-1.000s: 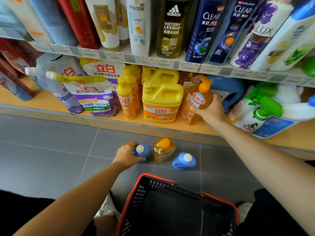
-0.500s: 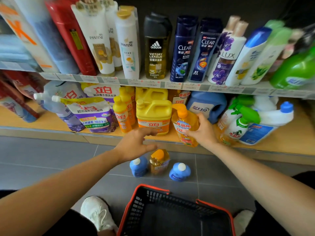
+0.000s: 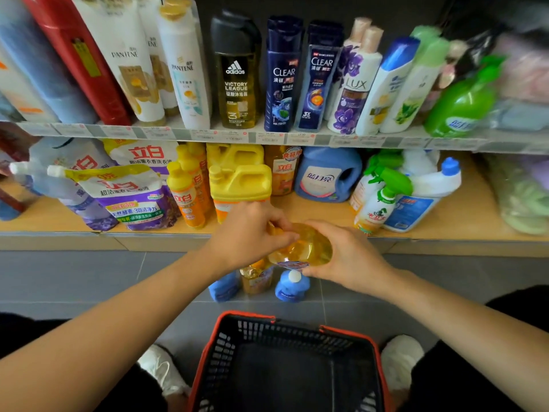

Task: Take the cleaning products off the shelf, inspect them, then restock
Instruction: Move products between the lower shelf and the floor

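Two hands are closed around one amber bottle (image 3: 309,248) at the centre of the frame, just in front of the lower shelf (image 3: 315,208). The left hand (image 3: 246,233) is curled over its top end and the right hand (image 3: 347,257) is wrapped round its body. Directly beneath, small bottles (image 3: 292,288) are seen standing on the grey floor (image 3: 89,281), above the red basket (image 3: 297,321) at bottom centre.

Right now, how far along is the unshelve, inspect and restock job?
Done: three bottles stand on the floor. In hand: left hand and right hand grip an orange bottle, seemingly inspecting it. Left: restocking all four; more products wait on the lower shelf.
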`<state>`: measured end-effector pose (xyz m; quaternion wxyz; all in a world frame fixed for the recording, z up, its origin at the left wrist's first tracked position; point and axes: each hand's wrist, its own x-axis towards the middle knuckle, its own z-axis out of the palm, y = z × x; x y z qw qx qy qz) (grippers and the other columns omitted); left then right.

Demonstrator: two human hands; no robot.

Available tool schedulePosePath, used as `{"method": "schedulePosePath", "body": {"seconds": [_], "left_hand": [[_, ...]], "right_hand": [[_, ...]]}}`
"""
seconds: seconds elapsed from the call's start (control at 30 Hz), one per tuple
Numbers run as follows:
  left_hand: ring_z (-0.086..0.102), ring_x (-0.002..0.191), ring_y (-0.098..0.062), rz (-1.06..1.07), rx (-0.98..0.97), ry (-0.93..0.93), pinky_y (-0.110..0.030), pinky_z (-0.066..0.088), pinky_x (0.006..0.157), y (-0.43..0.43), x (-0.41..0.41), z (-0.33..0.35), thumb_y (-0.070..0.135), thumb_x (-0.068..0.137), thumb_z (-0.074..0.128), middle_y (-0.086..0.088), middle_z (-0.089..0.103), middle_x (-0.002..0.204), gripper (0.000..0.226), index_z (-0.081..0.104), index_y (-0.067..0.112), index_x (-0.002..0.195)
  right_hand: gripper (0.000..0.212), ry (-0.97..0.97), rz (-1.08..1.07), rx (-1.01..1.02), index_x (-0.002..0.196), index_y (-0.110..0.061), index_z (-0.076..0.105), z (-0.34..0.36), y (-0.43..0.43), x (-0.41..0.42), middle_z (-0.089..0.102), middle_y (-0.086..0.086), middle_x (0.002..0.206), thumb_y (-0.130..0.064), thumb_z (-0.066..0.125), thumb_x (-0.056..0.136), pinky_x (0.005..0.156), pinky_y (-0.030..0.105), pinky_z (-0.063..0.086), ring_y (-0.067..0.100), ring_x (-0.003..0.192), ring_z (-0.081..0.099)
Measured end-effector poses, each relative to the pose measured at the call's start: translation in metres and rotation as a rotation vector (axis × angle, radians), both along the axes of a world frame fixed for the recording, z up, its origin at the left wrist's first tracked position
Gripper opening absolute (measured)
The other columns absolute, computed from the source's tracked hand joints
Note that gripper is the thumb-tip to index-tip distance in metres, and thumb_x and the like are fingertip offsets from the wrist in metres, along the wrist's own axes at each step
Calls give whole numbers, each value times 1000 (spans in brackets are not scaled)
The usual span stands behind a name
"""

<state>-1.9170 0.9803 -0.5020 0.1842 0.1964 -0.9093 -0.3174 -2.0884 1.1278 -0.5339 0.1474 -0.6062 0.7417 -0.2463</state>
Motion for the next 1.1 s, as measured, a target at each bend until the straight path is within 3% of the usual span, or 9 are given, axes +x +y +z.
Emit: {"method": "schedulePosePath", "body": {"seconds": [0.17, 0.3, 0.47, 0.53, 0.6, 0.67, 0.77, 0.93, 1.1], "left_hand": [[66, 92, -16, -181, -62, -47, -36, 52, 81, 2, 4, -4, 27, 80, 85, 1, 71, 101, 31, 78, 17, 108], [67, 100, -13, -330, 4, 0, -32, 54, 84, -5, 5, -3, 17, 81, 85, 0, 72, 109, 36, 76, 14, 115], [68, 103, -8, -242, 188, 71, -33, 60, 79, 1, 1, -4, 30, 82, 80, 11, 70, 114, 43, 69, 19, 122], [69, 100, -8, -184, 156, 104, -34, 60, 76, 5, -2, -4, 33, 82, 79, 13, 70, 113, 43, 69, 20, 123], [69, 94, -8, -141, 84, 116, -33, 60, 73, 7, -4, -3, 34, 81, 82, 13, 71, 108, 43, 71, 23, 121], [69, 88, -5, -84, 34, 106, -31, 58, 71, 8, -6, -3, 37, 78, 86, 15, 71, 101, 42, 73, 26, 117], [67, 78, -5, 12, -58, 76, -29, 55, 65, 12, -7, -5, 54, 75, 82, 12, 73, 87, 39, 76, 29, 105], [63, 70, -5, 77, -157, 12, -23, 52, 59, 18, -9, -16, 66, 78, 72, 13, 68, 78, 39, 72, 31, 96], [64, 82, -4, -43, -91, 44, -22, 52, 66, 17, -13, -19, 62, 87, 65, 13, 68, 92, 38, 69, 28, 106]], "right_hand": [[84, 14, -47, -4, 136, -32, 55, -8, 10, -2, 71, -11, 116, -42, 91, 62, 81, 28, 51, 12, 98, 65], [80, -174, -39, 30, 132, -37, 56, -10, 12, -9, 69, -15, 113, -37, 92, 61, 86, 25, 51, 3, 99, 63], [77, -526, -45, 36, 129, -27, 59, -7, 18, -17, 71, -11, 118, -18, 96, 61, 96, 30, 54, 5, 111, 66], [73, -606, -44, 7, 124, -34, 60, -6, 21, -16, 71, -14, 118, -18, 96, 62, 95, 26, 54, 4, 110, 67], [71, -625, -78, -35, 121, -37, 60, -8, 24, -10, 72, -14, 117, -22, 96, 62, 94, 31, 56, 6, 108, 69], [70, -554, -127, -78, 119, -47, 58, -12, 27, -1, 72, -16, 115, -33, 94, 60, 92, 36, 57, 4, 105, 68], [74, -318, -195, -99, 122, -56, 50, -14, 31, 6, 70, -24, 108, -43, 90, 61, 85, 32, 57, -1, 99, 66], [86, 14, -188, -123, 141, -31, 49, -15, 34, 2, 67, -9, 128, -43, 89, 66, 86, 41, 57, 20, 106, 67], [82, -10, -168, -123, 139, -27, 52, -12, 32, -7, 70, -7, 118, -39, 89, 66, 79, 40, 55, 20, 99, 67]]}}
